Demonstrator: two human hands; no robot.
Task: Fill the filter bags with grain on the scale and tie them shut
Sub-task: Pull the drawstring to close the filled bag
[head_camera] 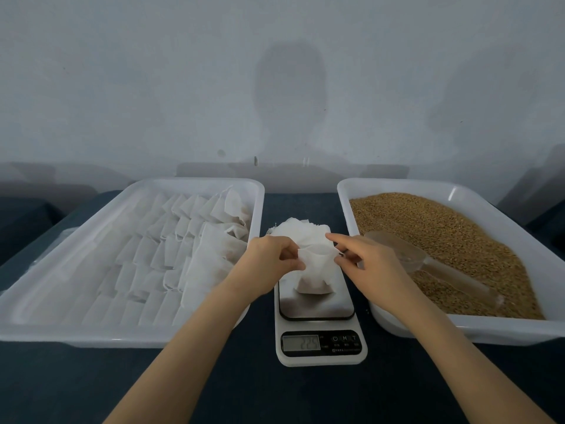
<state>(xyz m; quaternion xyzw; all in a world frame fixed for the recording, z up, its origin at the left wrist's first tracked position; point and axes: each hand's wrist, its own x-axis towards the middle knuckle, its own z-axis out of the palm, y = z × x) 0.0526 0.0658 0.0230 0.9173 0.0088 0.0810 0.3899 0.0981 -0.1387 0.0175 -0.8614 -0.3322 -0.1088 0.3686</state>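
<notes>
Dark blue cloth covers the table (91, 387), and at its near middle stands one white scale (321, 359) with a steel platform; its display (301, 342) is lit, but the digits are too blurred to read. Two bare forearms reach in from the near edge. One filter bag (315, 270) stands upright on the platform, its bottom bulging and its mouth held open between the hands. The left hand (269, 258) pinches the left side of the bag's mouth, thumb pressed against curled fingers. The right hand (367, 258) pinches the right side with thumb and bent fingers while its index finger lies stretched out along the far rim; whether it also holds a string I cannot tell. Just behind the scale lies one crumpled white heap of bags (299, 229), its number unclear. Two white plastic trays flank the scale. The left tray (91, 335) holds flat empty bags (146, 258) in overlapping rows, too many and too overlapped to count, with a few looser ones lying across them near its right side. The right tray (489, 328) is filled with brown grain (443, 234), and one clear scoop (409, 252) lies on the grain at the tray's left side, bowl toward the far left, handle toward the near right. Beyond the table's far edge rises a pale grey wall (153, 87).
</notes>
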